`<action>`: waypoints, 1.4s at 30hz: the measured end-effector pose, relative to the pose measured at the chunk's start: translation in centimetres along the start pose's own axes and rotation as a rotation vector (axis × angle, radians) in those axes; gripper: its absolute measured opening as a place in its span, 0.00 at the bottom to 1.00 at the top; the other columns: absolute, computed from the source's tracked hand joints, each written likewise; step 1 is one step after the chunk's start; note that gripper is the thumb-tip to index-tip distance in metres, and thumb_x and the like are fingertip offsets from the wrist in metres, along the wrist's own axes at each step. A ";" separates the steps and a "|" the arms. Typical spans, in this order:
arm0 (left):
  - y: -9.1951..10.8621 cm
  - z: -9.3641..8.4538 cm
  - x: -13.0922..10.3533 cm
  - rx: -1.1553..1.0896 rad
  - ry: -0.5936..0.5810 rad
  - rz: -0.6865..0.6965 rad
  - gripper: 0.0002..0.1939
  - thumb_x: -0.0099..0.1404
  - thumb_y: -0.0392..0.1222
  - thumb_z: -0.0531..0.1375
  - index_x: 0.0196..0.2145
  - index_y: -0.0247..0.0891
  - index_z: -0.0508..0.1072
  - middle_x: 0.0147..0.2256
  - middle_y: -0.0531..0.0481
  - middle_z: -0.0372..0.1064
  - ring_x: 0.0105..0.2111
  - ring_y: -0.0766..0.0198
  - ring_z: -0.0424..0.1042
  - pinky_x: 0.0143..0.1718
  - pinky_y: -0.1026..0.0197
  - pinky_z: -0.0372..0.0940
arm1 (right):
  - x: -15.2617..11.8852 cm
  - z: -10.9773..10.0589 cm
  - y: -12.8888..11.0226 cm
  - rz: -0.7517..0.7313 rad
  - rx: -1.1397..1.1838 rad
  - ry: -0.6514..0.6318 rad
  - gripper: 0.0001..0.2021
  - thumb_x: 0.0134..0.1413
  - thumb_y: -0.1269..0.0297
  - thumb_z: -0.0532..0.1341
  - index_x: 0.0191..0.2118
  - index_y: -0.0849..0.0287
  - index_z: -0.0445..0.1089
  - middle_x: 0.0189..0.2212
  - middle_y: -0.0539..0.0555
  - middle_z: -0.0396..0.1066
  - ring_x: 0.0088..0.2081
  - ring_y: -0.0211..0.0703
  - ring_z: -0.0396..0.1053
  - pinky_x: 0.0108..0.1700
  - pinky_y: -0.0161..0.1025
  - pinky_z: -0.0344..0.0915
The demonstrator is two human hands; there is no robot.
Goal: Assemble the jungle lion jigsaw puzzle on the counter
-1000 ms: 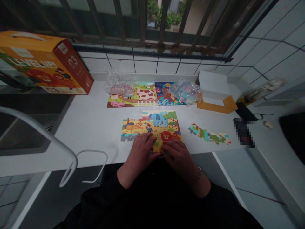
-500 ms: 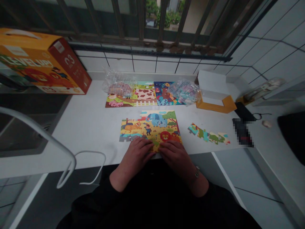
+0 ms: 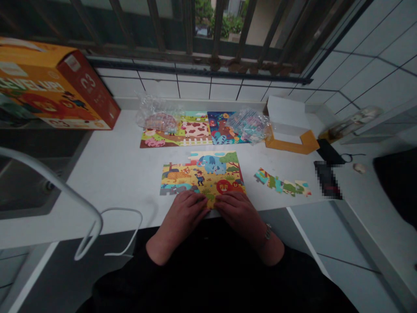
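A partly assembled jigsaw puzzle (image 3: 211,174) with elephants, lions and a cheetah lies flat on the white counter in front of me. My left hand (image 3: 189,208) is on its near edge, fingers bent close together and pressed onto the pieces. Beside it, my right hand (image 3: 237,211) presses the near right part below the lions, its fingers also together. The thumbs meet the near edge, and the pieces under both hands are hidden. Several loose puzzle pieces (image 3: 283,184) lie in a row to the right.
Behind the puzzle are two picture sheets (image 3: 195,130) with plastic bags of pieces (image 3: 249,124) on top. An open orange-and-white box (image 3: 289,141) stands at the right back. On the left are a large orange box (image 3: 65,87), a sink (image 3: 42,178) and a white curved tube (image 3: 65,187).
The view has shifted slightly, so most things appear a little further left. Both hands stay on the puzzle's near edge, with hardly any movement.
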State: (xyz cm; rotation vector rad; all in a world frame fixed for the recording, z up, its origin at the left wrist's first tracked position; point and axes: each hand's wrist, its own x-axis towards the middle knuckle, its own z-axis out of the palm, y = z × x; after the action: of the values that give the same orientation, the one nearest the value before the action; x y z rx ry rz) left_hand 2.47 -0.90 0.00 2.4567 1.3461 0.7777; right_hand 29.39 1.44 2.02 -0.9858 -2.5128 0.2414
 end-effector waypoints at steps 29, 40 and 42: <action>0.3 0.2 1.0 -0.004 0.037 0.044 0.08 0.80 0.43 0.64 0.52 0.42 0.82 0.52 0.43 0.82 0.50 0.49 0.78 0.54 0.43 0.70 | -1.4 -6.7 16.4 0.623 -0.252 -0.138 0.22 0.61 0.59 0.70 0.59 0.59 0.76 0.53 0.68 0.80 0.55 0.64 0.77 0.57 0.52 0.72; 0.3 0.0 1.2 -0.033 0.027 0.018 0.09 0.80 0.42 0.65 0.54 0.43 0.82 0.52 0.41 0.82 0.51 0.48 0.79 0.54 0.40 0.72 | -0.1 -8.2 16.1 0.607 -0.129 -0.062 0.18 0.59 0.58 0.72 0.54 0.56 0.82 0.43 0.62 0.82 0.43 0.58 0.80 0.49 0.50 0.73; 0.3 0.0 1.2 -0.036 0.032 0.016 0.09 0.80 0.43 0.65 0.54 0.43 0.82 0.52 0.41 0.82 0.51 0.47 0.80 0.54 0.40 0.73 | -0.1 -8.4 15.2 0.637 -0.074 0.010 0.12 0.68 0.54 0.65 0.45 0.54 0.84 0.38 0.60 0.83 0.39 0.56 0.79 0.44 0.49 0.71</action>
State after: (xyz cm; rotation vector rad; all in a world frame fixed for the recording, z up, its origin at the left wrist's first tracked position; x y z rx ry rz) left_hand 3.18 -0.04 0.55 2.4402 1.3139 0.8403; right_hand 42.42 12.56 4.79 -1.7899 -2.1349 0.3266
